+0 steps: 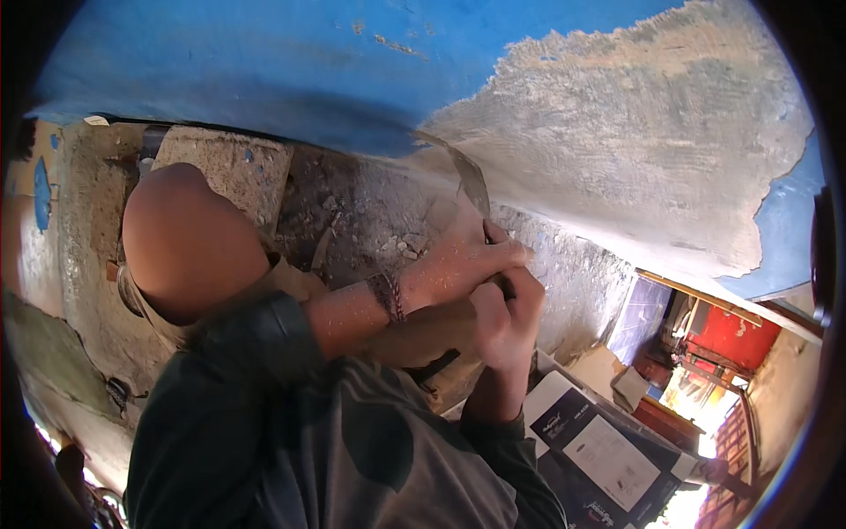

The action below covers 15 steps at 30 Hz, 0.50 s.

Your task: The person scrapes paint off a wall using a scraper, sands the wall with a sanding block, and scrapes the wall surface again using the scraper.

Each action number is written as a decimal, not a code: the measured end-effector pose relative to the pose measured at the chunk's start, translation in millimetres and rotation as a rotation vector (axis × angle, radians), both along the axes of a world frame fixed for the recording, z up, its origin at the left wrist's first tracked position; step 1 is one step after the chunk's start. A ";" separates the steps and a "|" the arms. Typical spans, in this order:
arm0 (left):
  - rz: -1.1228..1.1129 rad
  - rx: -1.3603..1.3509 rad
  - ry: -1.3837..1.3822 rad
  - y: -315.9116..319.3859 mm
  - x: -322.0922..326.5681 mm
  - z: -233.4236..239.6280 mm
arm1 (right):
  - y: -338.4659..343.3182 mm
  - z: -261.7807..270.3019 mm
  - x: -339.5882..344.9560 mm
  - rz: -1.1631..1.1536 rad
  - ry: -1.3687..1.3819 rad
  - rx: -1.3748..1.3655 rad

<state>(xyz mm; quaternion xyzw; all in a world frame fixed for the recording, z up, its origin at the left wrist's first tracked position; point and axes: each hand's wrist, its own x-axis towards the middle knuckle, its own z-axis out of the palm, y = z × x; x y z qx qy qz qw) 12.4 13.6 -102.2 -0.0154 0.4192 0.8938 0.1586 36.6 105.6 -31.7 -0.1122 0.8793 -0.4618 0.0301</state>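
My left hand (pixel 456 261), with a woven bracelet at the wrist, is closed on a curved metal blade (pixel 470 173), with one finger stretched along it. Just below, my right hand (pixel 510 317) is clenched against the left, around the tool's lower end; the fingers hide the handle. The blade's far end touches the wall where the blue paint (pixel 264 59) meets a large bare patch (pixel 634 132) with a ragged edge. Pale flecks dust my left forearm and hand.
Rubble (pixel 403 246) lies on the ground by the wall's foot. A bare knee (pixel 188 238) is at the left, near a rough concrete block (pixel 225 165). A printed cardboard box (pixel 611 456) stands lower right. Farther off are a purple panel (pixel 640 317) and a red panel (pixel 730 340).
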 end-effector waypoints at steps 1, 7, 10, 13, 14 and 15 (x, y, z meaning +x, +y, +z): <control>0.059 0.036 0.056 4.9 2.3 0.3 | -4.6 1.4 -3.1 -0.005 -0.002 0.003; 0.160 -0.036 0.074 4.6 -2.9 -8.0 | 4.7 -8.6 -5.5 -0.082 -0.448 0.276; 0.241 0.121 0.027 19.1 2.0 -3.7 | 8.6 -17.1 0.2 -0.034 0.007 -0.031; 0.062 0.171 -0.105 -2.8 -13.4 -22.2 | 3.2 -34.7 -21.3 -0.091 -0.353 0.177; 0.147 0.120 -0.044 3.5 -9.6 -20.3 | 7.6 -31.8 -16.1 -0.028 -0.283 0.170; 0.147 0.118 -0.046 2.8 -6.5 -14.1 | 9.9 -29.9 -11.9 -0.027 -0.284 0.168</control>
